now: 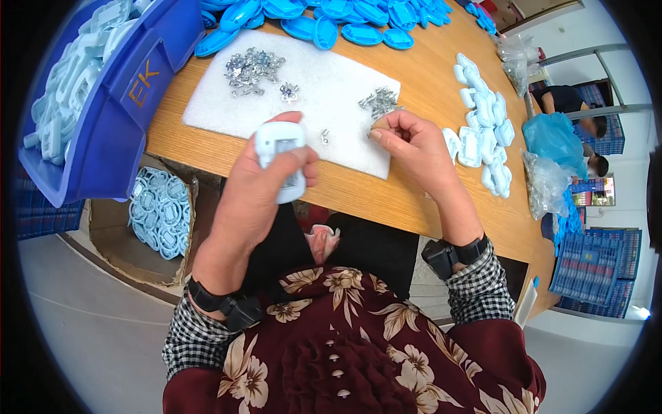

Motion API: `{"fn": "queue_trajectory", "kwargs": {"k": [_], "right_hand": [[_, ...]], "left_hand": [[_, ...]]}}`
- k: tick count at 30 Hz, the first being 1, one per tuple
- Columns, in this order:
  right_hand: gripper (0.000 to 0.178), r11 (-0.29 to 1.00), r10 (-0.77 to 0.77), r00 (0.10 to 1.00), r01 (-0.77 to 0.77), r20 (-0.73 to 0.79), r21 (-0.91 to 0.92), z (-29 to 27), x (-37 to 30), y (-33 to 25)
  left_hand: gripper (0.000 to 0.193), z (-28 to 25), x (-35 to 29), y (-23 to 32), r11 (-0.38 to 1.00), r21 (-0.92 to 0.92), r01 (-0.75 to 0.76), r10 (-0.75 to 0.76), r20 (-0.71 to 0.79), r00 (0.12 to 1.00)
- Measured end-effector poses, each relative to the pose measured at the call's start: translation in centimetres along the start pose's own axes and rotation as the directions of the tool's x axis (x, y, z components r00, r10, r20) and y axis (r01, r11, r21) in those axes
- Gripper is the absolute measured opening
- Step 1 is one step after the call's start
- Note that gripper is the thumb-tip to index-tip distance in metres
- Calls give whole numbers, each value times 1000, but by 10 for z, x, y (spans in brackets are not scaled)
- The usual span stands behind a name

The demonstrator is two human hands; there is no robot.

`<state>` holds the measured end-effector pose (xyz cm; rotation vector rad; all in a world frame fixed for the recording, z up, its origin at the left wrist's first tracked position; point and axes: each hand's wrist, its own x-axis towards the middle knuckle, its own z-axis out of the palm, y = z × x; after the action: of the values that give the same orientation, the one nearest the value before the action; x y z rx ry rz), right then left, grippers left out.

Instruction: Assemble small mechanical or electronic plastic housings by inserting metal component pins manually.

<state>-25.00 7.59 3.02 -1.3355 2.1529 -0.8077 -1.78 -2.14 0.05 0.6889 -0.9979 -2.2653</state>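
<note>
My left hand [265, 172] is closed around a pale blue plastic casing [281, 141], with the thumb lying across its recessed middle. Over the right part of a white foam sheet [331, 76], my right hand [414, 148] pinches thumb against forefinger; what sits between the fingertips is too small to make out. Just beyond those fingertips lies a pile of small metal pieces [380, 101]. Between the hands a couple of single metal clips [325, 136] rest on the foam. Farther left are a larger heap of metal pieces [252, 71] and a small cluster [289, 92].
A blue bin [131, 90] full of pale blue casings stands at the left. Below it, a cardboard box [117, 234] holds ring-shaped pale parts. Bright blue oval parts [362, 33] cover the table's far side. Pale casings [486, 124] lie at the right. Other people [562, 100] are in the background.
</note>
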Motion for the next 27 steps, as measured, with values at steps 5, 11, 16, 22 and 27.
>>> {"fn": "queue_trajectory", "kwargs": {"k": [5,11,16,22,27], "right_hand": [[26,953,50,999,-49,3,297,4,-19,-16],[21,836,43,999,-26,-18,548,20,-35,-29],[19,881,7,1000,-18,25,472,11,-40,-27],[19,934,14,980,-83,197,348,-6,-42,-21],[17,850,8,992,-73,126,521,-4,-51,-25]], "left_hand": [[55,32,10,-16,996,89,-28,21,87,996],[51,44,22,-31,945,269,-186,165,99,981],[50,44,16,-22,944,309,-113,82,112,990],[54,48,10,-14,913,407,-27,-42,158,987],[45,46,8,-19,985,57,164,-173,229,958]]}}
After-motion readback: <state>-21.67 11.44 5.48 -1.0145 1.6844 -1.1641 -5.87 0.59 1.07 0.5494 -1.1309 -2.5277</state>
